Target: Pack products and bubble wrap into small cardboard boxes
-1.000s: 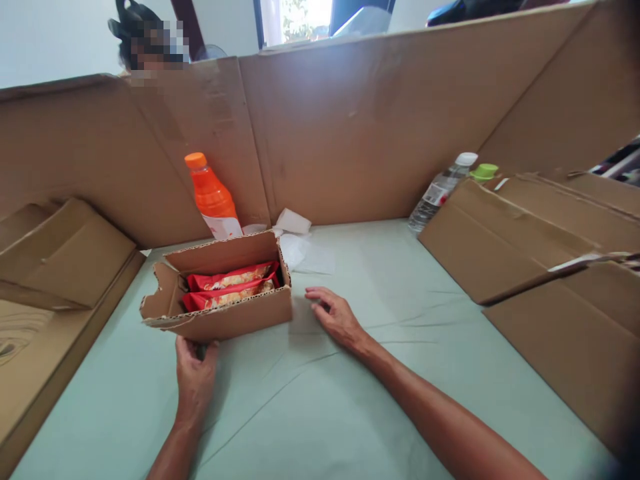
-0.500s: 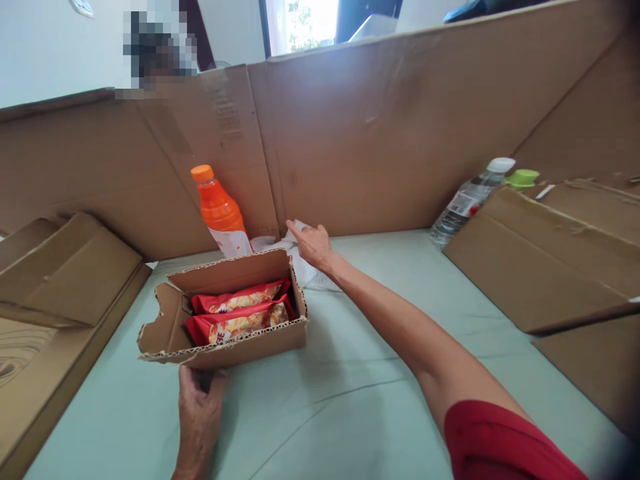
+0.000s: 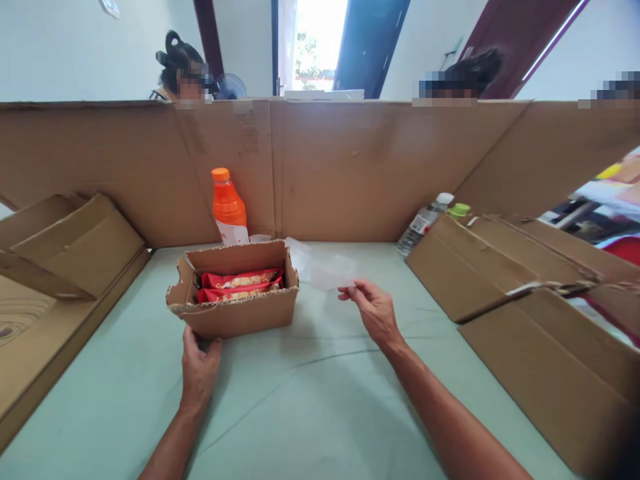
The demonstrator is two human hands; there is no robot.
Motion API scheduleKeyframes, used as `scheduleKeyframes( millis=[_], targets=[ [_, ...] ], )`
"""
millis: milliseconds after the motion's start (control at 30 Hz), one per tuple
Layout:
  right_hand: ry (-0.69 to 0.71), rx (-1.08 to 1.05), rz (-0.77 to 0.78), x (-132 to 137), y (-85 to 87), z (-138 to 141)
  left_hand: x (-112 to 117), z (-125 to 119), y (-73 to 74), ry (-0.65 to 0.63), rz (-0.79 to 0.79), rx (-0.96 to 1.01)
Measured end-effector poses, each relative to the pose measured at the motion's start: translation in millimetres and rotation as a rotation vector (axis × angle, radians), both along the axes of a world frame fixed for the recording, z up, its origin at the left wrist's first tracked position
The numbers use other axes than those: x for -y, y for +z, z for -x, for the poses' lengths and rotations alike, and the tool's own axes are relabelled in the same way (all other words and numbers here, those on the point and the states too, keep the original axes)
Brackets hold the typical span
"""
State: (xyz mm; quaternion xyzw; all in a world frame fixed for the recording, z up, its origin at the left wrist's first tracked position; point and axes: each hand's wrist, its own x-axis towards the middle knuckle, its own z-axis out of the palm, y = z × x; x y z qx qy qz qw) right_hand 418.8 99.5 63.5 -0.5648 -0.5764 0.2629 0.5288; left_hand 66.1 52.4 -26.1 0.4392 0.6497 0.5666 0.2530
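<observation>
A small open cardboard box point(image 3: 240, 321) stands left of centre, holding red snack packets point(image 3: 243, 285) side by side. My left hand point(image 3: 201, 363) is at its lower front-left edge, fingers and thumb curved against the cardboard with a gap between them. The fingertips are partly hidden. To the right of the box, my right hand point(image 3: 373, 307) pinches a thin, see-through white sheet point(image 3: 331, 272) between thumb and fingers. Blur hides whether the sheet is tissue or plastic film. Behind the box stands an orange drink bottle point(image 3: 230, 207).
A tall cardboard wall point(image 3: 350, 173) closes off the back. Cardboard boxes point(image 3: 550, 360) line the right, with a clear water bottle point(image 3: 425, 223) and a green cap point(image 3: 459, 210) behind them. More cardboard point(image 3: 80, 247) is at left. People are beyond the wall.
My right hand has drawn back from beside the orange bottle, toward me and right, pulling the white sheet along. My left hand stays at the box. The head view has levelled.
</observation>
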Motion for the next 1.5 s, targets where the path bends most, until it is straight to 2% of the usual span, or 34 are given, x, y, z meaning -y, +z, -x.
scheduleKeyframes(
  millis=[67,133,200,267,300,367,467,533,667,767,833,900,1000,1067,1133,1200,1267,1367,1433,1500],
  targets=[
    [0.008,-0.237,0.074,42,-7.6,4,4,-2,10.8,0.027,-0.037,0.001],
    [-0.002,-0.347,0.155,79,-16.5,11,14,-4,24.9,0.083,-0.086,-0.05],
    [-0.002,-0.432,0.23,112,-25.6,19,34,-8,39.9,0.137,-0.147,-0.153],
    [0.007,-0.5,0.303,140,-33.5,26,61,-14,52.1,0.122,-0.196,-0.265],
    [0.016,-0.523,0.338,151,-36.6,29,75,-18,55.7,0.068,-0.214,-0.316],
    [0.034,-0.564,0.394,170,-40.5,35,104,-30,56.2,-0.126,-0.221,-0.391],
    [0.088,-0.604,0.459,189,-41.6,44,134,-53,44.6,-0.481,-0.156,-0.435],
    [0.145,-0.6,0.497,198,-40.5,50,143,-69,36.5,-0.629,-0.103,-0.426],
    [0.275,-0.509,0.572,217,-37.9,50,143,-86,34.1,-0.74,-0.041,-0.31],
    [0.396,-0.41,0.65,228,-33.7,34,144,-88,37.9,-0.804,0.075,-0.267],
    [0.435,-0.309,0.654,230,-27.4,18,148,-86,38.8,-0.84,0.139,-0.275],
    [0.391,-0.211,0.58,223,-18.3,4,154,-85,38.3,-0.861,0.149,-0.274],
    [0.342,-0.126,0.455,194,-5.0,4,160,-85,37.8,-0.87,0.116,-0.273],
    [0.48,-0.109,0.456,166,-2.6,19,162,-86,38.7,-0.89,0.082,-0.299],
    [0.669,-0.153,0.534,134,-7.9,40,163,-87,40.0,-0.925,0.046,-0.341],
    [0.718,-0.253,0.633,100,-18.5,59,164,-88,40.8,-0.959,0.03,-0.373],
    [0.617,-0.34,0.65,71,-29.0,69,165,-87,40.8,-0.969,0.043,-0.379],
    [0.412,-0.394,0.52,51,-36.7,64,167,-87,40.7,-0.946,0.078,-0.366],
    [0.322,-0.402,0.435,61,-36.9,49,168,-87,41.9,-0.934,0.098,-0.356],
    [0.311,-0.36,0.395,89,-36.8,31,166,-87,44.5,-0.909,0.132,-0.343]
  ],
)
